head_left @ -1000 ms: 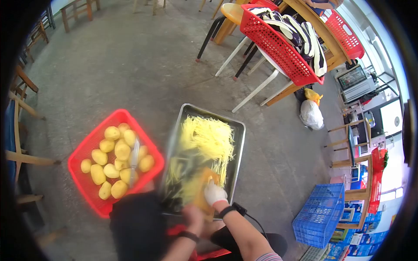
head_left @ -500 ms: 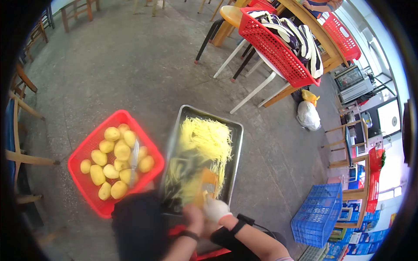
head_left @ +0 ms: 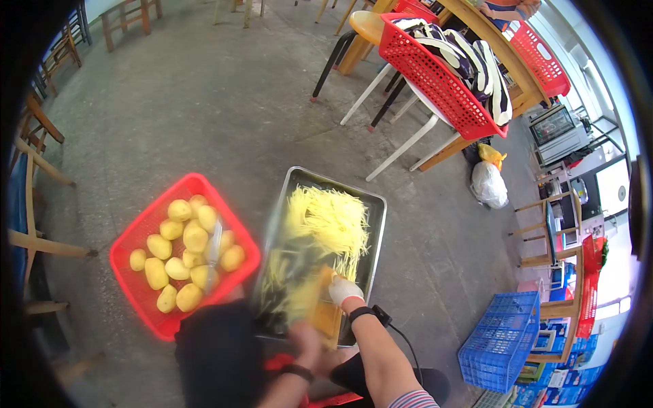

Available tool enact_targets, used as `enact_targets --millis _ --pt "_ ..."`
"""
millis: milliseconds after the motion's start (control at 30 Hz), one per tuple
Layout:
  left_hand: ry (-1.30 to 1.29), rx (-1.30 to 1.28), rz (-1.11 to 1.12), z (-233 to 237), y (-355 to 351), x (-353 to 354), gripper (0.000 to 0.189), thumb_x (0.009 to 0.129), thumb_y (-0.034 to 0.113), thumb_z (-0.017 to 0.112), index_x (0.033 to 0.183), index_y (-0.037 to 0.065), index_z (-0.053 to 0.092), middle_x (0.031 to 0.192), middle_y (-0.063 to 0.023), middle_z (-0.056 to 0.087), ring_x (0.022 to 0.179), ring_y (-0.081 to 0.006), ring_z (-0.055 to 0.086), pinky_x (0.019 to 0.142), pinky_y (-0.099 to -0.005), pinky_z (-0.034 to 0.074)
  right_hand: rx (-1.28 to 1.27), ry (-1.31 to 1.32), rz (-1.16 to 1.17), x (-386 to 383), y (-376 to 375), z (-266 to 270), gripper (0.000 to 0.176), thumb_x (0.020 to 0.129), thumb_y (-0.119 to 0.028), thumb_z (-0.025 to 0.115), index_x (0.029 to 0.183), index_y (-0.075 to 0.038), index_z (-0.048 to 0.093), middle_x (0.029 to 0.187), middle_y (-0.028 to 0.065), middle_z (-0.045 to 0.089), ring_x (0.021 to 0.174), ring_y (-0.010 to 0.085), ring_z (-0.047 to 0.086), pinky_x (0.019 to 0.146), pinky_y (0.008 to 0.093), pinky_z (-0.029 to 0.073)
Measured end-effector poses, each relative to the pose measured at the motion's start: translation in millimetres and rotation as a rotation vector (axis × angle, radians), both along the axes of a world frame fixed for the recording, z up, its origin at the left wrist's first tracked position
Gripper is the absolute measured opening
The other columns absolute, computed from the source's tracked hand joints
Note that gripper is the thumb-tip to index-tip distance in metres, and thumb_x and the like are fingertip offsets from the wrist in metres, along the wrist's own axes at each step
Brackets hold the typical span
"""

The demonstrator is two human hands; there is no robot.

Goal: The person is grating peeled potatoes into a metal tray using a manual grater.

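A steel tray (head_left: pixel 382 228) holds a heap of thin yellow shreds (head_left: pixel 333 221). Across its near part slants a wooden board (head_left: pixel 327 321), its surface partly blurred. My right hand (head_left: pixel 345 290), in a white glove, is closed at the board's upper right side; what its fingers press on is hidden. Beside the board's lower left is my left hand (head_left: pixel 306 343), bare and smeared by motion, so its fingers cannot be made out. To the left, a red basket (head_left: pixel 139 302) holds several peeled potatoes (head_left: pixel 195 238) and a knife (head_left: pixel 214 248) lying on them.
A red basket of striped purple-and-white vegetables (head_left: pixel 445 95) stands on a stool at the upper right, beside a wooden table (head_left: pixel 483 34). Blue crates (head_left: pixel 496 340) stand at the lower right, white and yellow bags (head_left: pixel 488 183) on the floor. A person's arm (head_left: pixel 524 9) shows at the top.
My right hand has moved up and slightly right along the board, away from my left hand, uncovering more of the board. The whole view has shifted slightly.
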State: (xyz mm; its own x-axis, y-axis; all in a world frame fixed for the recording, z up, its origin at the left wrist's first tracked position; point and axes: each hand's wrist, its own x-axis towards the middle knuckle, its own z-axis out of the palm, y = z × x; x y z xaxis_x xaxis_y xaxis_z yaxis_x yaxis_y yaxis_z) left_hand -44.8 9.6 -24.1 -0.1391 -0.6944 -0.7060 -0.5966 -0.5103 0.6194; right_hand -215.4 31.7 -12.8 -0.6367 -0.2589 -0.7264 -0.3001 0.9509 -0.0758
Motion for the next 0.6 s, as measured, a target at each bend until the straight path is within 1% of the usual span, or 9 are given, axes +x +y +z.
enact_targets --millis 67,100,133,167,200,267,433,533,600 --pt "-0.034 -0.047 -0.066 12 -4 -1 0.034 0.075 0.022 0.048 0.081 -0.008 0.063 0.079 -0.0262 0.063 0.076 -0.0404 0.061 0.069 -0.0456 0.045 -0.032 0.000 0.011 12 3 10 0.042 0.091 -0.031 0.036 0.121 -0.007 0.051 0.103 0.0241 0.063 0.096 0.0400 0.061 0.083 0.0495 0.048" --pt "-0.034 -0.015 -0.033 36 -13 -6 0.034 0.075 0.021 0.047 0.081 -0.008 0.064 0.079 -0.0265 0.063 0.076 -0.0404 0.061 0.069 -0.0456 0.045 -0.041 0.012 0.053 25 4 20 0.041 0.091 -0.032 0.036 0.120 -0.008 0.052 0.102 0.0244 0.063 0.095 0.0408 0.061 0.083 0.0503 0.048" --pt "-0.030 0.020 0.001 51 -18 -10 0.034 0.076 0.021 0.047 0.081 -0.008 0.064 0.079 -0.0268 0.063 0.076 -0.0404 0.061 0.068 -0.0457 0.045 -0.170 0.112 0.154 47 24 5 0.040 0.091 -0.034 0.038 0.116 -0.007 0.053 0.095 0.0254 0.064 0.087 0.0413 0.063 0.077 0.0506 0.049" --pt "-0.029 0.027 -0.002 52 -18 -11 0.034 0.076 0.021 0.047 0.081 -0.008 0.064 0.079 -0.0268 0.063 0.076 -0.0404 0.061 0.068 -0.0457 0.045 -0.132 0.067 0.073 67 10 61 0.040 0.090 -0.033 0.040 0.117 -0.006 0.052 0.086 0.0256 0.065 0.077 0.0412 0.064 0.070 0.0503 0.051" --pt "-0.010 0.001 0.000 52 -17 -10 0.034 0.076 0.021 0.046 0.081 -0.008 0.064 0.078 -0.0270 0.063 0.075 -0.0405 0.061 0.068 -0.0460 0.045 -0.161 0.038 0.095 85 23 62 0.043 0.090 -0.031 0.040 0.122 -0.005 0.048 0.078 0.0243 0.065 0.069 0.0408 0.064 0.064 0.0506 0.051" --pt "0.010 -0.027 -0.005 52 -17 -7 0.034 0.076 0.020 0.045 0.081 -0.008 0.064 0.077 -0.0272 0.063 0.075 -0.0405 0.062 0.068 -0.0463 0.045 -0.173 0.025 0.074 112 24 88 0.047 0.089 -0.030 0.041 0.127 -0.002 0.043 0.075 0.0241 0.064 0.068 0.0404 0.064 0.062 0.0526 0.049" --pt "-0.041 -0.010 -0.075 46 -17 -9 0.034 0.077 0.020 0.044 0.078 -0.008 0.064 0.075 -0.0268 0.063 0.073 -0.0403 0.062 0.065 -0.0468 0.045 -0.178 0.136 0.053 81 16 49 0.047 0.089 -0.028 0.041 0.127 -0.001 0.043 0.075 0.0239 0.065 0.068 0.0404 0.064 0.063 0.0518 0.050" --pt "-0.038 -0.027 -0.063 34 -15 -7 0.034 0.077 0.020 0.044 0.078 -0.008 0.064 0.075 -0.0269 0.062 0.073 -0.0404 0.062 0.065 -0.0466 0.044 -0.108 0.120 0.053 51 5 18 0.053 0.087 -0.024 0.041 0.136 -0.002 0.036 0.081 0.0261 0.065 0.076 0.0408 0.065 0.069 0.0500 0.051" --pt "-0.020 -0.021 -0.060 36 -15 -6 0.034 0.077 0.020 0.045 0.079 -0.008 0.063 0.075 -0.0271 0.062 0.073 -0.0402 0.062 0.065 -0.0462 0.045 -0.052 0.154 0.036 34 4 8 0.048 0.088 -0.024 0.040 0.131 -0.003 0.043 0.091 0.0264 0.065 0.085 0.0391 0.065 0.076 0.0489 0.050"
